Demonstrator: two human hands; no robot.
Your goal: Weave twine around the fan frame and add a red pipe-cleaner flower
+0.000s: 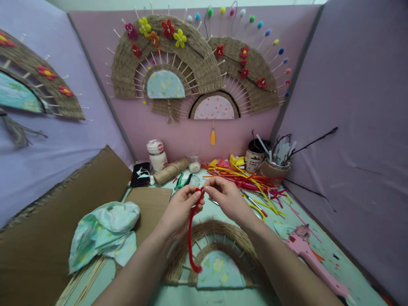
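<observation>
A red pipe cleaner point(190, 238) is pinched between the thumb and fingers of my left hand point(188, 202). Its long tail hangs down in a curve, while the upper end is bent into a small loop at the fingertips. My right hand point(223, 193) pinches that bent end from the other side, the fingertips of both hands nearly meeting. Below them on the table lies a half-round woven twine fan point(219, 227) with thin sticks through it and a light-blue floral cloth centre point(221, 270). My forearms hide parts of its sides.
Loose colored pipe cleaners point(245, 176) lie behind my right hand, near green-handled pliers point(183, 180) and a twine roll point(171, 171). A pink glue gun point(318, 263) rests at right. Crumpled floral cloth point(105, 231), sticks point(84, 280) and cardboard point(57, 238) occupy the left.
</observation>
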